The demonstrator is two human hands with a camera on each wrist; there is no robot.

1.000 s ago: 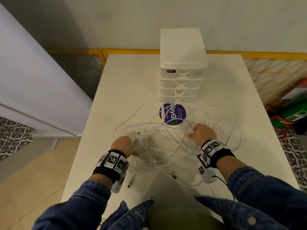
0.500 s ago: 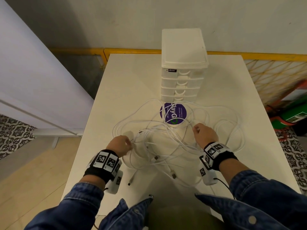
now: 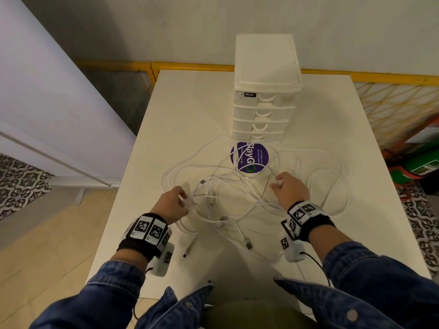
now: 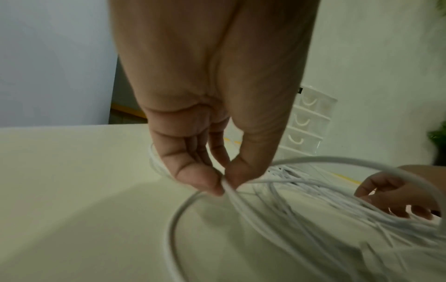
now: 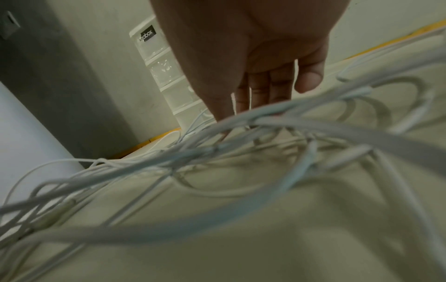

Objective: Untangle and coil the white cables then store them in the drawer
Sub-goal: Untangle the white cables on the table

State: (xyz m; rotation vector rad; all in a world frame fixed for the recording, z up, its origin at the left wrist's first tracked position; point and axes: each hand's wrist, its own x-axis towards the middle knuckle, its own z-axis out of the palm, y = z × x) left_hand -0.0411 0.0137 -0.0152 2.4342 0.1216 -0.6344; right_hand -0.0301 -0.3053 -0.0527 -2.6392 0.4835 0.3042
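L hand (image 4: 217, 118) pinching white cables (image 3: 228, 193)

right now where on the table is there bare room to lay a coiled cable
Bare table left of the drawer unit, and right of it toward the far corner. Crowded: the white cables sprawl from the purple sticker to the near edge, between both hands.

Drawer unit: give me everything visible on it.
The drawer unit is a white, translucent-looking plastic tower standing upright at the table's far edge, against the wall. A flat lid tops four stacked drawers with curved handles, all closed. A black label sits at the top drawer's left corner. White cables reach its base; neither hand touches it.
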